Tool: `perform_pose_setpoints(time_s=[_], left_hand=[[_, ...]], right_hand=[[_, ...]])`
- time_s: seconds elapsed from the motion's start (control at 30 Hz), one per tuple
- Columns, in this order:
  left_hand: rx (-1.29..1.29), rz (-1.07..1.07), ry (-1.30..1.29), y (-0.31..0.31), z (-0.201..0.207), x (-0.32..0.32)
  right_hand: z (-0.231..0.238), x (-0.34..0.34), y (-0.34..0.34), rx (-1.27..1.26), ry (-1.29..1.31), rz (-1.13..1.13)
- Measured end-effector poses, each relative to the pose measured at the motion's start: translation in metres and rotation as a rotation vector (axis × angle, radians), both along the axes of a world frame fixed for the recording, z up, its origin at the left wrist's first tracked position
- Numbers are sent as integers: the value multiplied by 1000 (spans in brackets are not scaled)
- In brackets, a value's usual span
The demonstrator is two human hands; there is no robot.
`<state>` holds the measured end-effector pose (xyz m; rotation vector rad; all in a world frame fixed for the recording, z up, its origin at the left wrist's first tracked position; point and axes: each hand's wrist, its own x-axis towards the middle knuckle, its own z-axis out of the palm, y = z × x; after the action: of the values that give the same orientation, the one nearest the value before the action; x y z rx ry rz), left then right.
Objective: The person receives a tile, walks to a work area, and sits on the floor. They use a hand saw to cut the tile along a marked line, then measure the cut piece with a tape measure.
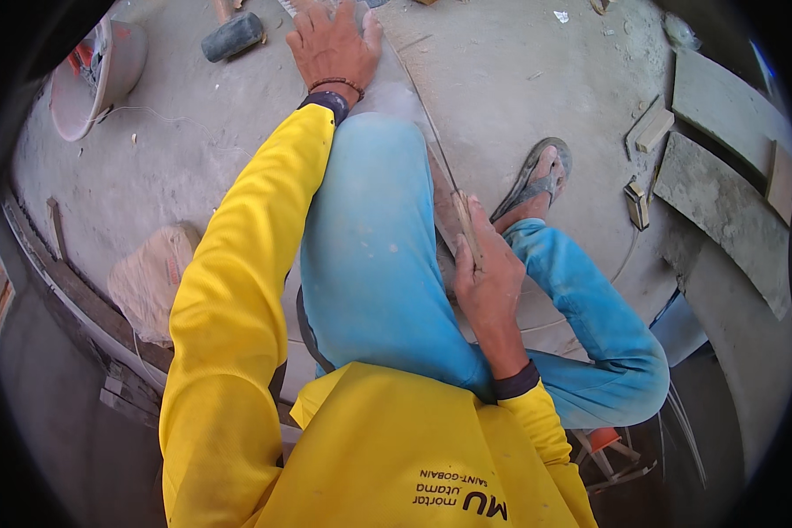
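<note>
My right hand (pixel 491 273) is closed round the wooden handle of a hand saw (pixel 430 123), seen almost edge-on as a thin dark line. The blade points away from me and runs along the right edge of a pale grey board (pixel 387 91). My left hand (pixel 336 46) lies on the far part of this board, fingers spread, palm down. A dark band circles that wrist. My left leg, in blue trousers, rests over the board and hides its middle. Where the saw teeth meet the board cannot be made out.
A hammer with a dark head (pixel 232 37) lies beyond my left hand. At far left a bucket (pixel 119 70) is tipped toward me, near a pale sack (pixel 154 282). Tile or board pieces (pixel 722 202) lie at right, beside wood offcuts (pixel 655 130). My sandalled right foot (pixel 537 180) is near the saw.
</note>
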<state>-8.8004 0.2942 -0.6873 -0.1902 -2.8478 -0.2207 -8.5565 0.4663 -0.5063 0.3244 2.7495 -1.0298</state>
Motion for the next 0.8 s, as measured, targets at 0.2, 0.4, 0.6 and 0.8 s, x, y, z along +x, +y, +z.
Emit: perform_pose_setpoints(time_s=[0.2,0.4,0.6,0.8], left_hand=[[-34,23,-26,9,0,-2],[14,-10,0,-1,-1,1],[-14,0,-1,9,1,-1],[3,-4,-37,1,-3,0]], right_hand=[[-37,-61,-8,45,-46,25],[13,8,3,32,-44,14],[-34,-42,-3,27,15,25],[9,1,3,34,-102,11]])
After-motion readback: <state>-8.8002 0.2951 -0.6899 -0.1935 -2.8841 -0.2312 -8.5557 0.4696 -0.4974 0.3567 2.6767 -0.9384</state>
